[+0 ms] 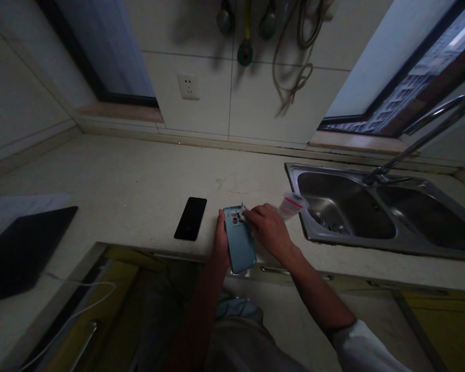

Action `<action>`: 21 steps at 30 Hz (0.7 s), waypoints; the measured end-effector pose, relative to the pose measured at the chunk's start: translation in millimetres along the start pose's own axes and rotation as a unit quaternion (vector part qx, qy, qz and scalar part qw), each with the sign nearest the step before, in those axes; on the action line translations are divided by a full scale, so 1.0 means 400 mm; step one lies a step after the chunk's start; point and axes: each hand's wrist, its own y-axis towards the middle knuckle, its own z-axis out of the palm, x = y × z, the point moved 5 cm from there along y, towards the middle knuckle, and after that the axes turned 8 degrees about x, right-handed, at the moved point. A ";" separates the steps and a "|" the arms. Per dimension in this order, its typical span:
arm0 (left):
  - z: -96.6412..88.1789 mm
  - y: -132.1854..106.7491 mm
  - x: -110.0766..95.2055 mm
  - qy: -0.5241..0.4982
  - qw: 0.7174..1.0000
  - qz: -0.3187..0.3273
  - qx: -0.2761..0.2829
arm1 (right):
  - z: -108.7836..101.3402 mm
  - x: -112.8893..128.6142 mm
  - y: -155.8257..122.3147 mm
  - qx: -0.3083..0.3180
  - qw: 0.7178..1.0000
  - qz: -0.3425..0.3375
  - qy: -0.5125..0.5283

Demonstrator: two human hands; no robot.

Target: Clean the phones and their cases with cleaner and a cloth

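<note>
A dim kitchen: a tiled wall (256,108) with a power socket (188,86) and hanging coiled hoses (294,67) rises behind a stone table (120,175), with windows (108,46) (422,67) at far left and right. A steel double sink (293,178) and arched faucet (422,139) sit right; yellow cabinet doors (449,320) line the near side.

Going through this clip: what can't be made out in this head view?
Head view only:
- What the right hand pinches at the top of the teal phone case: hidden by its fingers.
- Fingers of the left hand: hidden behind the case.
- Print on the tube: too small.
- Dark flat object: cut off by the left edge.
</note>
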 end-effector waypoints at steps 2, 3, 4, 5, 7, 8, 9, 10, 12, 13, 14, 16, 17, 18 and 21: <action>0.003 -0.001 0.017 -0.004 1.000 -0.011 0.002 | -0.012 -0.011 0.019 -0.049 0.998 0.027 0.027; 0.006 -0.002 0.026 -0.007 1.000 -0.020 0.006 | -0.016 -0.011 0.025 -0.068 0.996 0.030 0.042; 0.010 -0.002 0.034 -0.012 0.999 -0.029 0.012 | -0.018 -0.006 0.029 -0.085 0.994 0.027 0.060; 0.014 -0.002 0.040 -0.019 0.999 -0.034 0.016 | -0.018 0.004 0.030 -0.101 0.991 0.020 0.080; 0.016 -0.002 0.045 -0.039 0.999 -0.019 0.011 | -0.014 0.034 0.026 -0.126 0.983 -0.005 0.134; 0.013 -0.002 0.045 -0.049 0.999 -0.003 0.005 | -0.011 0.051 0.021 -0.133 0.977 -0.020 0.166; 0.009 -0.001 0.044 -0.056 0.998 0.014 -0.002 | -0.007 0.068 0.016 -0.138 0.970 -0.033 0.198; 0.002 0.000 0.042 -0.059 0.998 0.028 -0.009 | -0.004 0.083 0.009 -0.138 0.963 -0.045 0.227; -0.012 0.001 0.040 -0.057 0.997 0.042 -0.015 | 0.002 0.108 -0.006 -0.123 0.952 -0.077 0.268; -0.019 0.000 0.038 -0.054 0.998 0.041 -0.014 | 0.003 0.117 -0.015 -0.111 0.950 -0.095 0.277; -0.024 -0.001 0.034 -0.052 0.998 0.039 -0.013 | 0.004 0.124 -0.024 -0.094 0.949 -0.115 0.280; -0.029 -0.007 0.022 -0.046 0.998 0.027 -0.017 | 0.006 0.130 -0.045 -0.048 0.950 -0.144 0.275; -0.029 -0.012 0.014 -0.038 0.999 0.020 -0.023 | 0.007 0.130 -0.056 -0.023 0.951 -0.150 0.269; -0.028 -0.017 0.003 -0.028 0.999 0.016 -0.030 | 0.007 0.130 -0.067 0.006 0.953 -0.154 0.262; -0.017 -0.031 -0.031 -0.001 0.999 0.021 -0.039 | 0.006 0.134 -0.100 0.100 0.950 -0.180 0.236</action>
